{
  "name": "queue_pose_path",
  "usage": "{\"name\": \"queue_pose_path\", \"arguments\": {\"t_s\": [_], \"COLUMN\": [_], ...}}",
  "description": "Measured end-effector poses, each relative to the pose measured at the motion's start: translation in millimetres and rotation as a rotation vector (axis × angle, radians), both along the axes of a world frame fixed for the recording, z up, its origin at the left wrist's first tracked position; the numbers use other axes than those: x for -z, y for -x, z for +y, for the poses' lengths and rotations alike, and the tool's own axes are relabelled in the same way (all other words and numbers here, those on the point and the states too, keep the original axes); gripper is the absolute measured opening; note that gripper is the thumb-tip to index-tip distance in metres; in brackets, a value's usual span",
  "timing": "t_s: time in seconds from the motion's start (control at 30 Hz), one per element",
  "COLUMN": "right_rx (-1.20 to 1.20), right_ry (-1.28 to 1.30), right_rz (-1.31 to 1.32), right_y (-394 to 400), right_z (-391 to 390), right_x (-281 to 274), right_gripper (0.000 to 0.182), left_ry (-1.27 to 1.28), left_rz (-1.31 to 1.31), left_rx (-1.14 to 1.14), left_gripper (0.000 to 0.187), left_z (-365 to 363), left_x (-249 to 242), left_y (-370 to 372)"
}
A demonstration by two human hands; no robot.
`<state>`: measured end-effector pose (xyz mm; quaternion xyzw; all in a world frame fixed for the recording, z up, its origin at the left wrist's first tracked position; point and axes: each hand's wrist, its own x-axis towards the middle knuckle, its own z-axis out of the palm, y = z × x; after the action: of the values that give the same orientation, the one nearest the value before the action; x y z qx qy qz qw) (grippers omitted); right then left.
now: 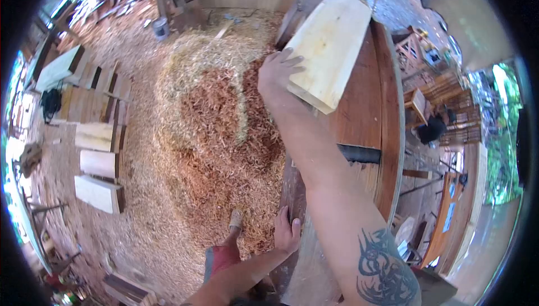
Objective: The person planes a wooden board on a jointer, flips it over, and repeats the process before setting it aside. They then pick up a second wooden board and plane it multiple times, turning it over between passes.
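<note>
My right hand (281,71), on the tattooed arm, lies at the near left edge of a thick pale wooden board (331,42). Its fingers are spread over the board's top face; the thumb is hard to make out. The board rests at a slant on the far part of a reddish-brown wooden work table (365,104). A dark strip (359,154) crosses that table nearer to me. Lower down, my left hand (287,232) touches the table's left edge, with thumb and forefinger apart and nothing seen between them.
A large heap of wood shavings (219,121) lies along the table's left side, my foot (235,219) against it. Several boards (98,193) lie in a row on the left. A bucket (161,28) stands at the back. Another person (432,129) is at the right beside slatted wood.
</note>
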<state>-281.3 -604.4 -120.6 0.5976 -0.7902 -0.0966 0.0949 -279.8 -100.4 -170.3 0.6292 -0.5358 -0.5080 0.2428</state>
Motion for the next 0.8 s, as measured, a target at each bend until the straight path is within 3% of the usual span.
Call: {"name": "queue_pose_path", "arguments": {"t_s": [0.1, 0.27, 0.37, 0.5, 0.6, 0.7, 0.77, 0.8], "right_rx": [-0.028, -0.089, -0.145, -0.188, -0.205, -0.162, -0.036, -0.076], "right_ry": [0.009, -0.019, -0.076, -0.085, -0.052, 0.152, 0.151, 0.352], "right_rz": [0.02, -0.011, -0.043, -0.02, -0.077, -0.156, -0.468, -0.362], "right_y": [1, 11, 20, 43, 60, 97, 124, 150], "right_z": [-1, -3, 3, 24, 53, 70, 99, 108], "right_x": [0, 0, -13, -27, -100, -155, -231, -235], "right_gripper": [0.057, 0.061, 0.051, 0.061, 0.077, 0.093, 0.101, 0.108], "left_ry": [-0.032, 0.043, 0.069, 0.065, 0.056, 0.071, 0.03, -0.012], "left_rz": [0.006, -0.016, -0.019, -0.011, -0.032, -0.046, -0.036, -0.029], "left_rx": [0.042, -0.068, -0.075, -0.077, -0.089, -0.098, -0.105, -0.114], "left_gripper": [0.072, 0.073, 0.072, 0.07, 0.07, 0.071, 0.071, 0.07], "left_z": [5, 2, 2, 1, 1, 0, 5, 4], "left_x": [10, 2, 3, 4, -2, 7, 2, -4], "left_y": [-2, 3, 2, 2, 2, 3, 5, 4]}}
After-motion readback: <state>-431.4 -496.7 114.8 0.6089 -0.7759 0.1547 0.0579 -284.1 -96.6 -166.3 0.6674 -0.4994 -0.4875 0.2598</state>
